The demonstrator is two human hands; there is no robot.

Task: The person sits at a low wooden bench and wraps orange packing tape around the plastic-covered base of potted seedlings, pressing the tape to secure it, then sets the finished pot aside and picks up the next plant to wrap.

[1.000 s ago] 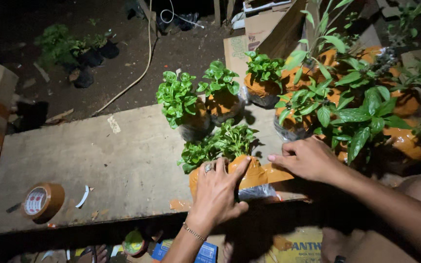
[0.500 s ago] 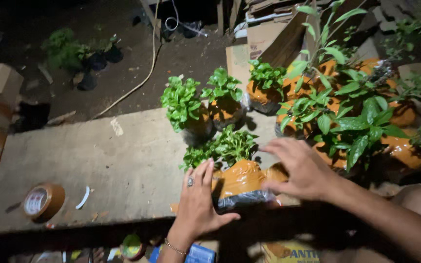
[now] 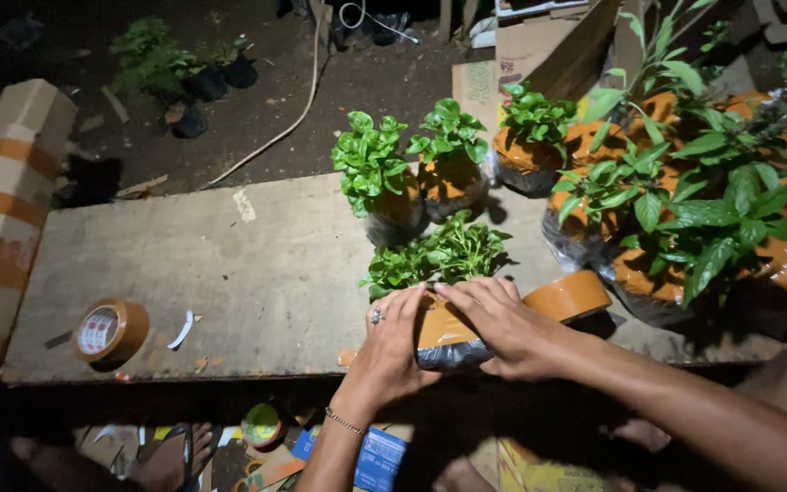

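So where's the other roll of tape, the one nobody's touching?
The spare tape roll lies at the board's left end in the head view, beside a taped cardboard box.

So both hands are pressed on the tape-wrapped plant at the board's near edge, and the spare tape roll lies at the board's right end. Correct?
Not quite. The head view shows the left hand and right hand on the plant, but the tape roll lies at the left end of the board.

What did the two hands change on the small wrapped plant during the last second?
The right hand moved left from the tape end onto the wrapped plant; the left hand shifted up its side. Both now press the orange tape flat. The tape roll on the board stayed put.
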